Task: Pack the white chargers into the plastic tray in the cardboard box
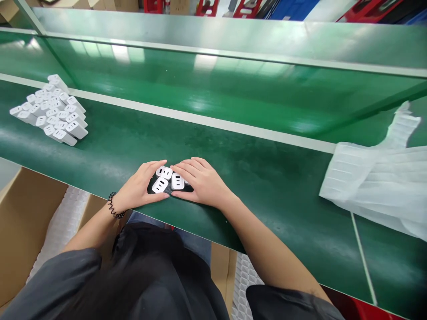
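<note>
My left hand (142,186) and my right hand (200,182) lie side by side on the green belt (267,178), cupped around a small cluster of white chargers (167,178). Three charger faces with slot-shaped ports show between my palms. The left hand's fingers curl around the cluster's left side; the right hand's fingers press together against its right side and over part of it. A black coil band sits on my left wrist.
A pile of several white chargers (55,111) lies at the belt's far left. A heap of white foam sleeves (376,182) lies at the right. Cardboard boxes (23,222) with white foam stand below the belt's near edge. A green raised shelf (213,84) runs behind.
</note>
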